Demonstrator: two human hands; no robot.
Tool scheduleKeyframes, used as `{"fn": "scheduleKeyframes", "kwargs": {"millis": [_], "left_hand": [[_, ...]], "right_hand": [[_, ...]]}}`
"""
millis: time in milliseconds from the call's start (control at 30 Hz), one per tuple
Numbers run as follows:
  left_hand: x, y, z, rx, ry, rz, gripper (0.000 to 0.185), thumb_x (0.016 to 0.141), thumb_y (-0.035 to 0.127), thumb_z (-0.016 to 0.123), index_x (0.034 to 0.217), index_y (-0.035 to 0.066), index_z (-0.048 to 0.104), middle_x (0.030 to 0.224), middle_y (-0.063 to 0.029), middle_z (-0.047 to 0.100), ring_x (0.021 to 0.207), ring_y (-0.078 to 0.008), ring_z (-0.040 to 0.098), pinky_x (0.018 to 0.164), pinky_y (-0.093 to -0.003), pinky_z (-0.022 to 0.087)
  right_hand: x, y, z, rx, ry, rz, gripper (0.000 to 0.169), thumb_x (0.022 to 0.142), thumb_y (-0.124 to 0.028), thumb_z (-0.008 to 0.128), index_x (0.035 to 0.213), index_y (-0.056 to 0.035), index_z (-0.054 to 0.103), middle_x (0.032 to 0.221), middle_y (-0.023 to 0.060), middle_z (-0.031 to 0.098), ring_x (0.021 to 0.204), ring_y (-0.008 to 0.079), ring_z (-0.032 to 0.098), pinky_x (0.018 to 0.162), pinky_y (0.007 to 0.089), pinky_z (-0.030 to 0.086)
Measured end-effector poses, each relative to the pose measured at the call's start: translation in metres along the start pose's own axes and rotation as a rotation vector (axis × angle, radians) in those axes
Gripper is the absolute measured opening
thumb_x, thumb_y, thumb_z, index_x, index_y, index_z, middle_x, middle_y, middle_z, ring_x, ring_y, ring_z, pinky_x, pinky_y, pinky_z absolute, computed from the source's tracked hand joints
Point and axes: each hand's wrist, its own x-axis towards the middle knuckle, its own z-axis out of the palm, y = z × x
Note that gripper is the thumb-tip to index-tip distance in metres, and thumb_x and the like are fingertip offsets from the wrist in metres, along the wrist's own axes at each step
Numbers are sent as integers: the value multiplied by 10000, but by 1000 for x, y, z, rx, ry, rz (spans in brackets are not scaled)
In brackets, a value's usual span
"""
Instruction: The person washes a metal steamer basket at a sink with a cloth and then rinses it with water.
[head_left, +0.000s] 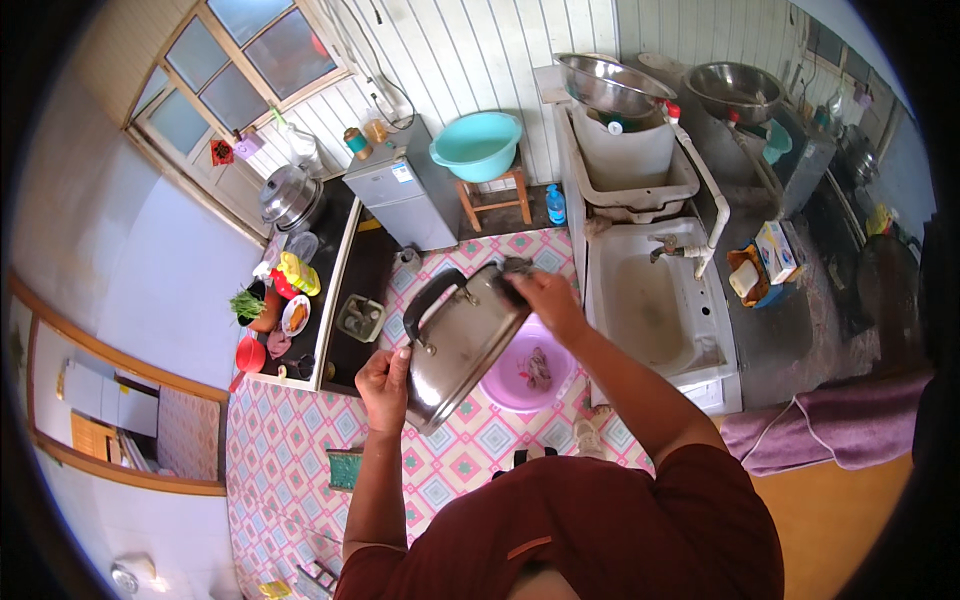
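Observation:
A stainless steel pot (471, 335) is held tilted in the air before me, its black loop handle (429, 301) towards the upper left. My left hand (384, 386) grips the pot's lower left edge, with the thumb on the outer wall. At the upper right of the pot, my right hand (551, 304) holds a dark scourer (516, 265) against the metal; its fingers partly hide it. Below, on the floor, a pink-purple plastic basin (501, 390) is partly covered by the pot. A wet, greyish cloth-like thing (538, 369) lies in that basin.
To the right stands a white sink (649, 319) with a tap (664, 247). A teal basin (480, 142) rests on a wooden stool (491, 196) beside a small fridge (409, 202). At left, a dark counter (315, 341) carries bottles and dishes. A green stool (345, 470) is near my left forearm.

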Motion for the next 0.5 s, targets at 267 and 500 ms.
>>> {"fn": "scheduleKeyframes", "kwargs": {"millis": [267,500], "left_hand": [[-5,-1,-20,-191,-12,35,316,841,219,650,625,41,503,604,69,426,585,-34,337,536,-190,281],[3,10,-22,-347,1,11,379,827,302,661,604,68,462,595,81,396,568,-31,317,512,-201,267]], "right_hand": [[19,-31,-49,284,115,139,273,876,-254,569,969,-7,638,772,-3,602,659,65,526,604,228,436],[27,-75,-13,-84,-302,-109,354,919,-308,489,847,7,635,673,-28,529,652,64,431,553,284,381]]}}
